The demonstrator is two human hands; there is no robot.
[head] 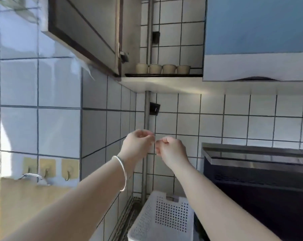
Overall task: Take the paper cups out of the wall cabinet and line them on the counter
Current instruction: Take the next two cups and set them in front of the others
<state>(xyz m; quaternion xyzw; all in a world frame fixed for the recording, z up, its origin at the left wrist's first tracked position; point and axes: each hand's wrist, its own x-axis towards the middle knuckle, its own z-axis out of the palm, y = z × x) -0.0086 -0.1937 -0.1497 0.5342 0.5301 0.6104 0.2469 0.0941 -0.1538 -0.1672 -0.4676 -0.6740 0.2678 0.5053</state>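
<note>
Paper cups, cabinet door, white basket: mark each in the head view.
paper cups [162,69], head view, on the side wall of the second cup from the left.
cabinet door [88,30], head view, on the middle of its panel.
white basket [171,216], head view, on its perforated side wall.

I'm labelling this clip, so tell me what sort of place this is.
Most likely a home kitchen. White tiled walls, an open wall cabinet holding four paper cups on a tray, and a dark steel-topped appliance beside a white perforated basket point to it.
</note>
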